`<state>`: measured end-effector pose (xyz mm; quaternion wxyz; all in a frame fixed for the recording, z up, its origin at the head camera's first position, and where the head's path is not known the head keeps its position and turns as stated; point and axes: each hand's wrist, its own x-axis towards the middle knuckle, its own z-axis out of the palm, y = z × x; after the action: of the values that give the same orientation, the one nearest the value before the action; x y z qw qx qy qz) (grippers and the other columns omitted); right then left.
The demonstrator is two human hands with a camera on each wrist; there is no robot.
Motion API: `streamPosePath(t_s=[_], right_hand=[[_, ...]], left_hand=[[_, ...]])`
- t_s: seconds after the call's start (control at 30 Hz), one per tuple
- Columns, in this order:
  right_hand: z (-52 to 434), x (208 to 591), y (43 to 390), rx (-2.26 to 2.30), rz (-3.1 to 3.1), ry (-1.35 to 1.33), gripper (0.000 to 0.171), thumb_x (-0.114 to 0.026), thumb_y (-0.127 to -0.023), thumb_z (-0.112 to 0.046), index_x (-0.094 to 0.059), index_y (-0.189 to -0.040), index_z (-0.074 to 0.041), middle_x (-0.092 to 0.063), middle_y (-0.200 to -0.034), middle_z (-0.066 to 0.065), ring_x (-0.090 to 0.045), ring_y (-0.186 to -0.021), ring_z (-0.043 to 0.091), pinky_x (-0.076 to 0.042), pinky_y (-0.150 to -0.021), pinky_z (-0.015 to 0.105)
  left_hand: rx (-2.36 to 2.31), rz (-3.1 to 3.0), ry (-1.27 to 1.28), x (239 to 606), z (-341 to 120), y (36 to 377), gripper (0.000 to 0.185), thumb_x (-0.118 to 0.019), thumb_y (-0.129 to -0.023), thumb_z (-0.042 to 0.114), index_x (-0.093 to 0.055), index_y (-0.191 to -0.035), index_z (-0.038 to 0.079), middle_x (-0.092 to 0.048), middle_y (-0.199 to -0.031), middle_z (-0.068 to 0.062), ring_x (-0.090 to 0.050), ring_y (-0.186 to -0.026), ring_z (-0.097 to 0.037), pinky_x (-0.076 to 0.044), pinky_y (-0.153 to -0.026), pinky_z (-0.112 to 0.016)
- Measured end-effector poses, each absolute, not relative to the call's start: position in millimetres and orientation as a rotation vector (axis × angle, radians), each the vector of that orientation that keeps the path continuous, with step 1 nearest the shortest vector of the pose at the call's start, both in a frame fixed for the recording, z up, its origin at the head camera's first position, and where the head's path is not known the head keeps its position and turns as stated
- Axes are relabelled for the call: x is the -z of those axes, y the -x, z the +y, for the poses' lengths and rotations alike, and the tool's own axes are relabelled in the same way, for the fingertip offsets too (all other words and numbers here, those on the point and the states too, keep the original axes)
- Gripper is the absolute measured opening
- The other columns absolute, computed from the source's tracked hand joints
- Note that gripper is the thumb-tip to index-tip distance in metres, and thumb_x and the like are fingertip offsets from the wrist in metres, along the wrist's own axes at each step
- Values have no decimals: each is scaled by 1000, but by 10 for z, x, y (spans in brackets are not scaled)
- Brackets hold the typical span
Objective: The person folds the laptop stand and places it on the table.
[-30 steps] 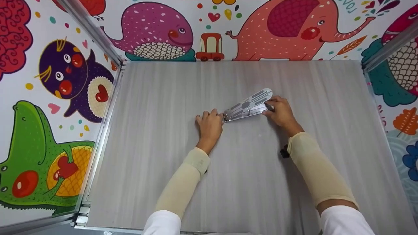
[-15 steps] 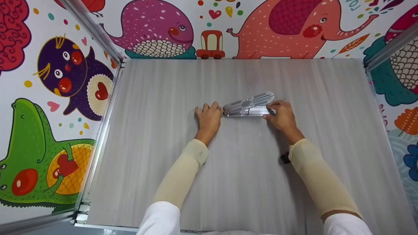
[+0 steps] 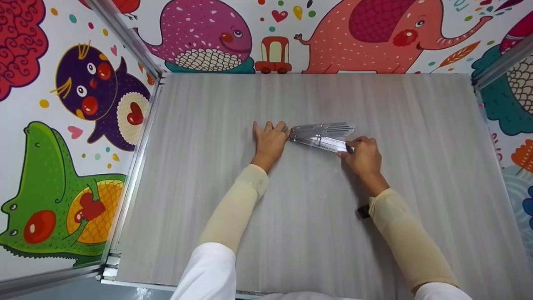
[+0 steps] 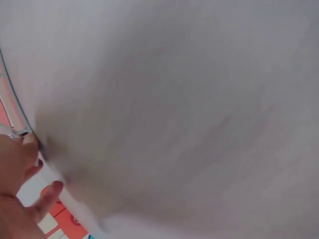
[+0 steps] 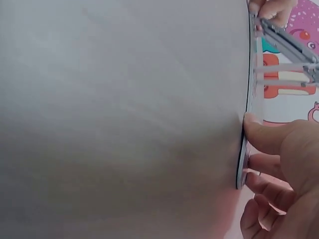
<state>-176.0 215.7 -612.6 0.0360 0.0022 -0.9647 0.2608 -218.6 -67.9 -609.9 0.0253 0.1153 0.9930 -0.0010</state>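
1. Device (image 3: 320, 130), silver and hinged, lay on the grey wood-grain desk (image 3: 308, 233) between the two hands, toward the far edge.
2. We noted a slotted upper arm raised over a lower arm (image 3: 332, 144); they met at the left end and stood apart toward the right.
3. Left hand (image 3: 270, 143): outer fingers splayed, hand touching the hinge end. We could not tell whether this grip was clamped there or merely pressing.
4. Right hand (image 3: 365, 158): grip clamped on the lower arm's free end, thumb on the near edge, fingers opposite, as we read from the right wrist view.
5. We saw beige sleeves (image 3: 231, 206) on both forearms and a small dark object (image 3: 363, 211) at the right wrist.
6. Behind the desk we recorded a printed elephant (image 3: 329, 50) and whale (image 3: 200, 35).
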Motion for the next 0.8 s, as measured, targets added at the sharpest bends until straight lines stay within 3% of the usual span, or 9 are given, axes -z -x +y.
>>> streamPosePath(t_s=[0.23,0.43,0.57,0.7,0.8], right_hand=[[2105,6137,1676,-795,-2964,62,44,-90,-75,-30,-80,-110,-5,-69,-111,19,-60,-101,40,-52,-76,58],[2113,6176,1643,-816,-2929,77,43,-91,-74,-29,-81,-109,-6,-70,-110,18,-61,-101,40,-52,-76,59],[2130,6204,1638,-812,-2905,61,44,-93,-72,-30,-81,-108,-7,-71,-110,17,-61,-100,40,-53,-76,58],[2202,6242,1674,-875,-2882,-26,46,-93,-72,-31,-80,-107,-5,-71,-110,17,-62,-100,40,-52,-81,55],[2335,6275,1719,-1009,-2858,-144,44,-92,-75,-27,-79,-108,-2,-72,-109,18,-64,-98,38,-50,-82,47]], left_hand=[[-51,3117,-312,6134,-644,2261,37,-43,-108,40,-73,-125,28,-58,-137,16,-52,-129,-27,-21,-112,-77],[-41,3114,-318,6161,-638,2250,36,-48,-105,36,-68,-135,33,-55,-142,17,-50,-129,-27,-22,-111,-78],[-103,3099,-277,6164,-617,2229,37,-44,-108,36,-70,-133,29,-54,-144,17,-48,-132,-26,-20,-113,-77],[-87,3031,-232,6075,-548,2192,37,-52,-107,30,-62,-142,24,-48,-152,13,-43,-139,-28,-18,-113,-77],[-70,2968,-247,5961,-457,2146,50,-61,-101,25,-52,-151,20,-41,-159,3,-39,-144,-30,-19,-112,-78]])
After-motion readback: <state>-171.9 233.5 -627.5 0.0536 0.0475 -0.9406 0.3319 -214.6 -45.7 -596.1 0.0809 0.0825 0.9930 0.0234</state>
